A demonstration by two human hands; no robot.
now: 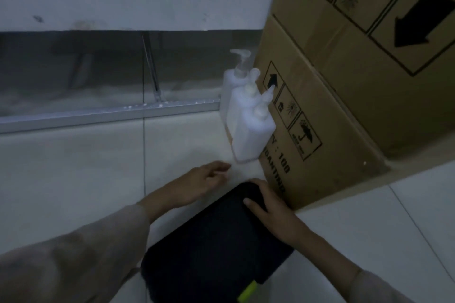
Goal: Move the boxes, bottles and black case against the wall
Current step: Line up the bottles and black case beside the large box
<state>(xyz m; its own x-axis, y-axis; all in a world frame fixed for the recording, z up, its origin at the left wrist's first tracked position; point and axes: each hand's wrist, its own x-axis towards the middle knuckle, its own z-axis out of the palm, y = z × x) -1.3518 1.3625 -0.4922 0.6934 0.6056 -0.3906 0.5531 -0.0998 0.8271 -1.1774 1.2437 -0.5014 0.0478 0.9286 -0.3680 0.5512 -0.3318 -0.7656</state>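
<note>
Right hand [268, 214] has its grip clamped over the far corner of the black case [216, 241] on the floor; left hand [199, 179] hovers loose, fingers spread. White pump bottles [246, 115] sit against stacked cardboard boxes [344, 81] by the wall.

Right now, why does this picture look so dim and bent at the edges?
Head view: low light, greyish cast; wide lens bows the cardboard boxes; the white bottles look soft and blurred; the black case loses all detail; left hand is slightly smeared.
</note>
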